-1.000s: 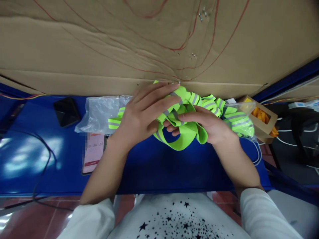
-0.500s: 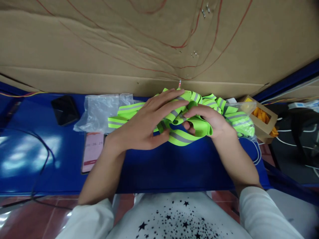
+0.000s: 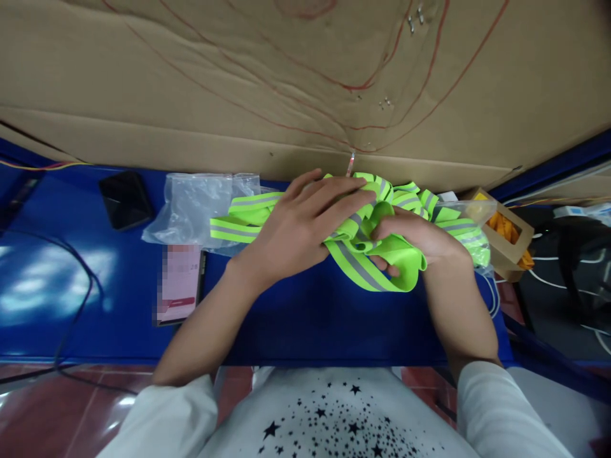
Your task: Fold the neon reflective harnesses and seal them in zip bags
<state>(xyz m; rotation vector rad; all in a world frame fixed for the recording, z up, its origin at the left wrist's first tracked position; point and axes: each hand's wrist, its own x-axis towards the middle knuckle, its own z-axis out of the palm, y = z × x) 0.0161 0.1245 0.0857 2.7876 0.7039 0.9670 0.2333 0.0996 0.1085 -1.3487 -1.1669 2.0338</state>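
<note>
A bundle of fluorescent yellow-green reflective straps point(image 3: 360, 270) with grey stripes lies heaped on the blue table. My left hand point(image 3: 305, 222) rests over its left part, fingers stretched across the top and the thumb hidden. My right hand point(image 3: 410, 232) is closed on the bundle from the right, thumb and fingers curled around a fold. Below and between the hands, one wide loop hangs toward the table's front edge. Two flat strap ends point(image 3: 233, 229) stick out to the left of my left hand.
On the left lie a clear plastic bag point(image 3: 195, 207), a phone point(image 3: 181, 286), a black box-like object point(image 3: 125, 200) and a black cable point(image 3: 88, 289). To the right are bagged straps point(image 3: 470, 235) and a cardboard box point(image 3: 513, 232) with orange contents. A cardboard panel point(image 3: 167, 83) stands behind.
Both hands have shifted slightly right in view. The front strap loop hangs lower and further right, and my left thumb has gone out of sight.
</note>
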